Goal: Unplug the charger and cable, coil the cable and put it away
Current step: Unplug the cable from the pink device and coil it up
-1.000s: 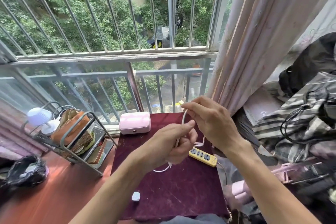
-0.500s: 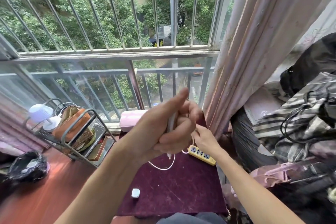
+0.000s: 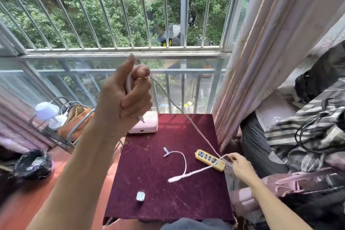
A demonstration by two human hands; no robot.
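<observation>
My left hand [image 3: 128,97] is raised in front of the window and grips folded loops of the white cable [image 3: 184,114], a plug end sticking out below the fist. From there the cable runs taut down to my right hand [image 3: 238,164], which pinches it low at the table's right edge, just past the yellow power strip [image 3: 210,159]. The cable's loose tail curves over the maroon table [image 3: 149,183] to a free connector. The small white charger [image 3: 140,196] lies unplugged near the table's front edge.
A pink box [image 3: 147,127] sits at the table's back edge. A wire rack [image 3: 61,123] with a lamp and an orange bag stands to the left, a black bag on the floor. Curtain [image 3: 265,52] and piled clothes crowd the right. Window bars lie ahead.
My left hand has risen with the coiled loops. My right hand has slid down along the cable to the table's right edge, pulling the cable out taut.
</observation>
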